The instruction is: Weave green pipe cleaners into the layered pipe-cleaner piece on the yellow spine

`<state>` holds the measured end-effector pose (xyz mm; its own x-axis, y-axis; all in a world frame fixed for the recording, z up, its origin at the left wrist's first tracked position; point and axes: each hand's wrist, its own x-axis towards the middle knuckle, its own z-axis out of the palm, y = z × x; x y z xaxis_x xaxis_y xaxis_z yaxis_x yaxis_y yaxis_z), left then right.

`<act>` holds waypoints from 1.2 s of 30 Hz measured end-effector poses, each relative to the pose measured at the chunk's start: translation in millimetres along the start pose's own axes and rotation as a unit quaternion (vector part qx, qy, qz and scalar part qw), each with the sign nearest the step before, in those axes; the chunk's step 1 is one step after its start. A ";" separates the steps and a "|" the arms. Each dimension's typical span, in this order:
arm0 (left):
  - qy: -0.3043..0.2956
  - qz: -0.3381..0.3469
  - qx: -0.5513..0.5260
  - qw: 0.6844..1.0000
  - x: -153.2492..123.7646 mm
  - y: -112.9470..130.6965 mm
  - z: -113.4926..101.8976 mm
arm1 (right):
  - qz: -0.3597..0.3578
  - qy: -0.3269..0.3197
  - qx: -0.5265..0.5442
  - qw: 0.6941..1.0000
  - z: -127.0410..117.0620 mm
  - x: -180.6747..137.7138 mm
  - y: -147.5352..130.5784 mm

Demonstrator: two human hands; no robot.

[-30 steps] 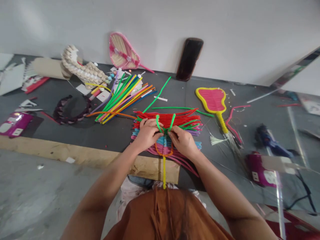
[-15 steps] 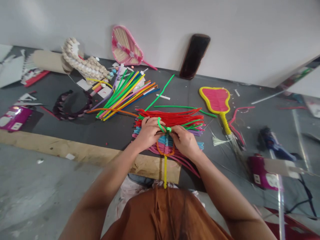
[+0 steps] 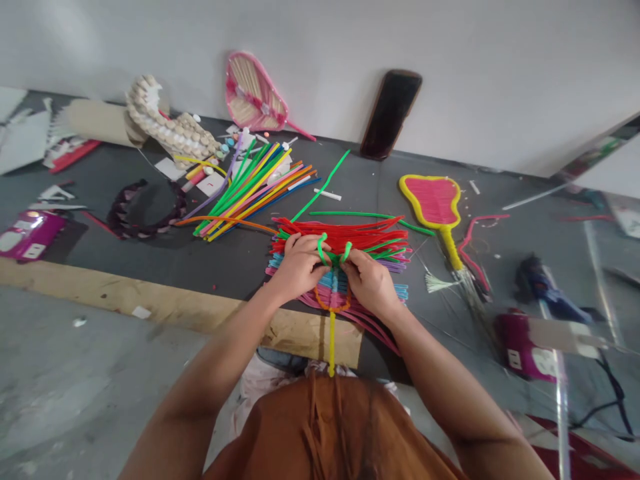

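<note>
A green pipe cleaner [image 3: 322,248] is bent between my two hands, its ends curling up beside the fingers. My left hand [image 3: 301,263] pinches it on one side and my right hand [image 3: 367,277] on the other, both closed. Beneath them lie rows of red pipe cleaners [image 3: 345,233], with green, purple, blue and pink ones below. An orange pipe cleaner loop [image 3: 333,309] and a straight yellow pipe cleaner stem [image 3: 332,343] extend toward my body. My fingers partly hide the middle where the green piece meets the rows.
Loose coloured pipe cleaners [image 3: 250,197] lie left of centre beside a dark braided headband [image 3: 146,210]. A phone [image 3: 391,115] leans on the wall. A pink-and-yellow fan [image 3: 431,202] lies right, near a blue glue gun [image 3: 553,287] and purple box [image 3: 525,347]. Another pink fan [image 3: 255,92] leans behind.
The green pipe cleaner's right end, folded over the middle before, now stands up beside my right fingers. My right hand has shifted slightly; my left hand stays nearly in place.
</note>
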<state>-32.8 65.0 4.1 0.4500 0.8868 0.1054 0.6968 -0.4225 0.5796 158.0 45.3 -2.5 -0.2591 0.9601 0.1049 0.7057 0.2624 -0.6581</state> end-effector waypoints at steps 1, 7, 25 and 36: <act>0.004 0.000 0.005 1.000 -0.3 0.4 0.9 | 0.001 -0.002 0.001 1.000 -0.3 0.1 -0.2; 0.028 0.000 0.030 0.999 -0.8 4.2 4.5 | -0.003 0.000 0.021 1.000 -0.5 0.0 -1.2; 0.017 -0.001 0.027 1.000 1.0 3.3 2.9 | -0.024 -0.011 0.019 0.999 -4.8 0.7 -0.1; 0.021 -0.024 0.037 0.999 1.5 9.8 6.3 | -0.009 -0.015 0.005 1.000 -1.3 -0.1 -1.9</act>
<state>-21.7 61.0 4.8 0.3919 0.9130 0.1131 0.7574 -0.3900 0.5237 157.6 44.8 -0.3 -0.2913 0.9520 0.0936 0.6943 0.2777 -0.6640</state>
